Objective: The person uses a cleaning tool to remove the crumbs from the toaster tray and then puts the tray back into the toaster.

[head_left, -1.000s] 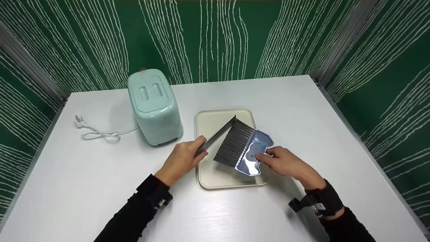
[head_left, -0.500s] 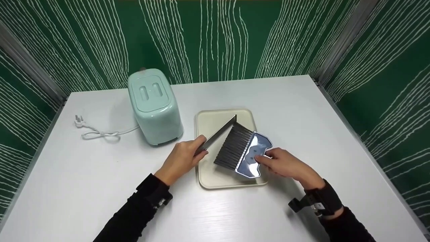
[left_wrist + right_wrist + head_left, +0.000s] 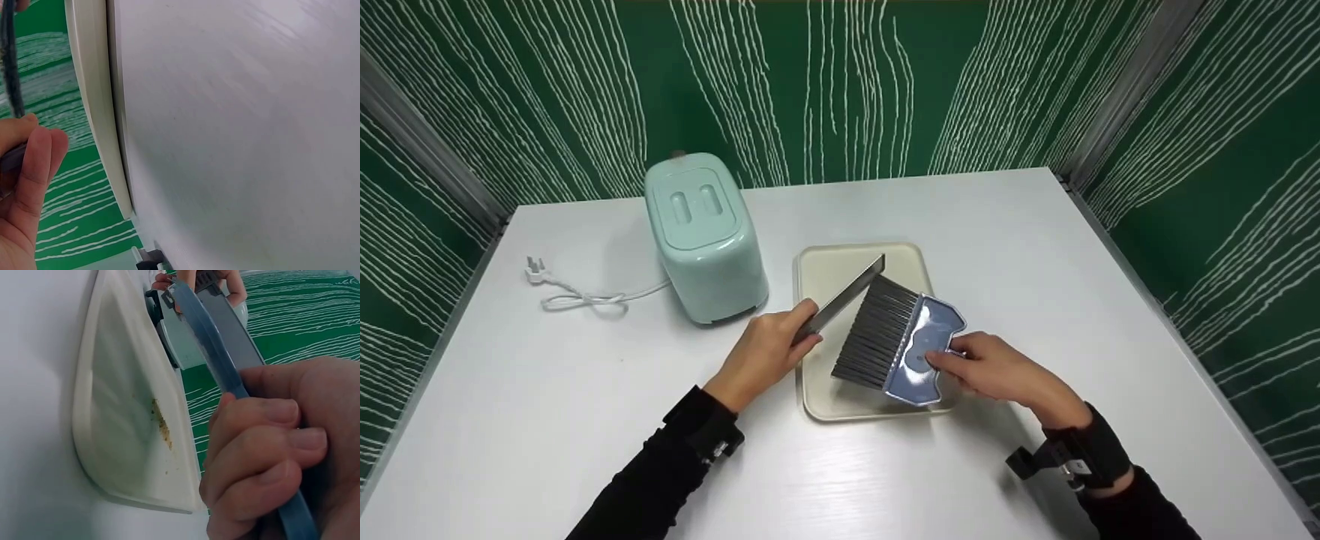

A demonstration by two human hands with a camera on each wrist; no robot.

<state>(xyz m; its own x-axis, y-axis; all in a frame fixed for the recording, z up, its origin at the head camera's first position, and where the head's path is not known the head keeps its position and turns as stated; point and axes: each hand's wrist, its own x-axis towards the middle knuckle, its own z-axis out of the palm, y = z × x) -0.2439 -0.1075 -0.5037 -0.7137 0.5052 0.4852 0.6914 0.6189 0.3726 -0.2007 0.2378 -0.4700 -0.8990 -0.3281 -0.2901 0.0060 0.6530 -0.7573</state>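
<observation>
My left hand (image 3: 765,346) pinches a thin grey metal crumb tray (image 3: 849,294) by its near end. It is tilted nearly on edge over a cream tray (image 3: 823,401). My right hand (image 3: 1001,366) grips a wide blue brush (image 3: 915,379) by its body, thumb on the upper face. The brush's dark bristles point left, their tips close to the crumb tray. In the right wrist view, fingers curl round the blue brush edge, and brown crumbs (image 3: 162,424) lie on the cream tray below.
A mint-green toaster (image 3: 705,232) stands at the back left of the white table (image 3: 1035,247). Its bundled white cord (image 3: 592,301) ends in a plug (image 3: 538,274) farther left. Green walls with white streaks (image 3: 877,90) enclose the table's back and sides.
The brush has shifted slightly down and to the left, with the right hand following. The crumb tray has tilted a little, so its face shows lighter. The left hand barely moved.
</observation>
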